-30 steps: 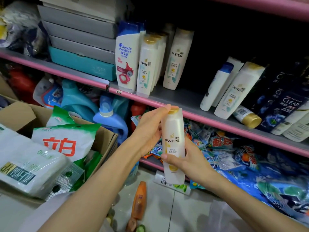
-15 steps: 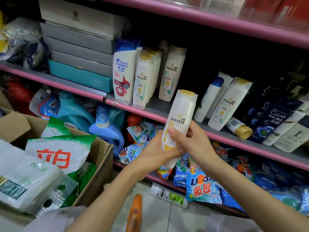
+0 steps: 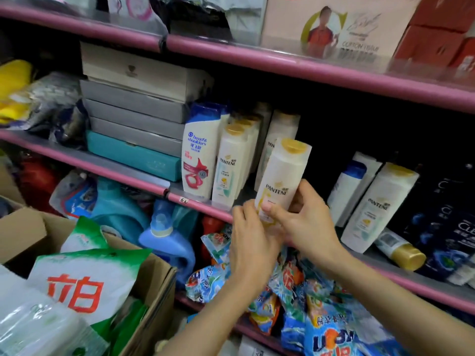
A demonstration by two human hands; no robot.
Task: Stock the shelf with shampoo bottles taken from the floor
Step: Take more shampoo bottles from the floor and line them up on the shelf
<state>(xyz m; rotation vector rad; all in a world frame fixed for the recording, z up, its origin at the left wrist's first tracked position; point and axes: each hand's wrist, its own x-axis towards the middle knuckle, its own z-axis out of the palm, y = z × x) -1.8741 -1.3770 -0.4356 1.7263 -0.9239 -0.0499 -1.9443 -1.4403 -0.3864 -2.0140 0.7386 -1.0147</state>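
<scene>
Fingers (image 3: 300, 199) of both hands gripping shampoo bottle (image 3: 281, 176), upright, gold cap up, tilted right

Two hands (image 3: 250, 242), one held Pantene bottle (image 3: 281, 176), five stacked boxes (image 3: 133, 109).

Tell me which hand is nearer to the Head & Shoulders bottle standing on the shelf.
Left. The left hand sits just below and right of the Head & Shoulders bottle, at the held Pantene bottle. The right hand is farther right, beyond that bottle.
</scene>
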